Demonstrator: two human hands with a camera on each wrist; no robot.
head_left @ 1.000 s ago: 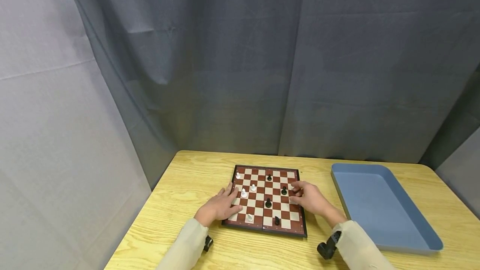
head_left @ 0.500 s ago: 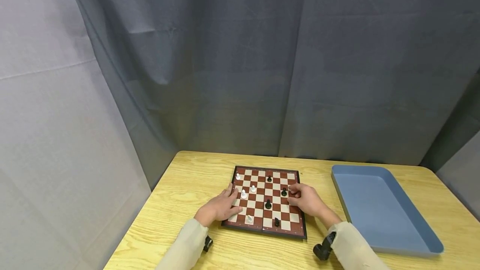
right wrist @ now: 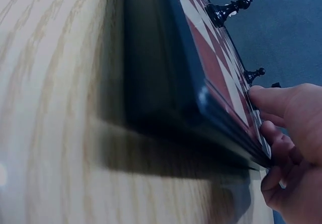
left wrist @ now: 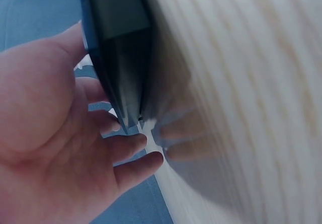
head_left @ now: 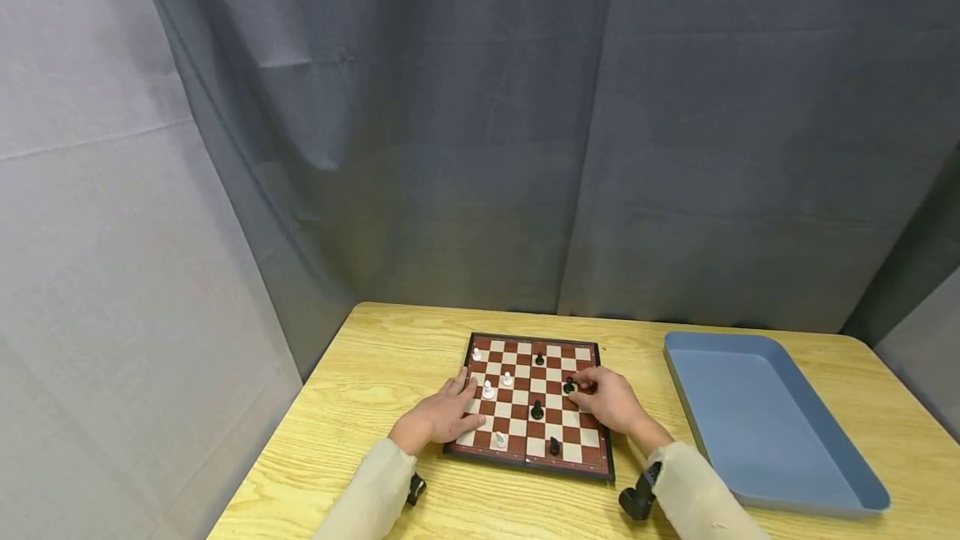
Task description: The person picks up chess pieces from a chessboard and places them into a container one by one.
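Note:
A red-and-white chessboard (head_left: 517,461) with a dark rim lies on the table. Across its left edge rests my left hand (head_left: 442,415), fingers spread and thumb on the squares; the left wrist view shows this hand (left wrist: 65,118) beside the rim. My right hand (head_left: 617,401) reaches over the right edge, thumb and forefinger closed about a black chess piece (head_left: 569,387), which is partly hidden by the fingers. Other black pieces stand close by: a larger one (head_left: 537,410), a knight-like one (head_left: 554,446) and a small one (head_left: 539,358). White pieces (head_left: 488,390) stand on the left half.
A blue-grey tray (head_left: 765,415) sits at the right of the wooden table (head_left: 405,340). Grey curtains (head_left: 480,148) hang behind the table's far edge and on the left.
My right hand has moved left over the board, and its thumb and forefinger have come onto the black chess piece. My left hand has stayed on the left edge.

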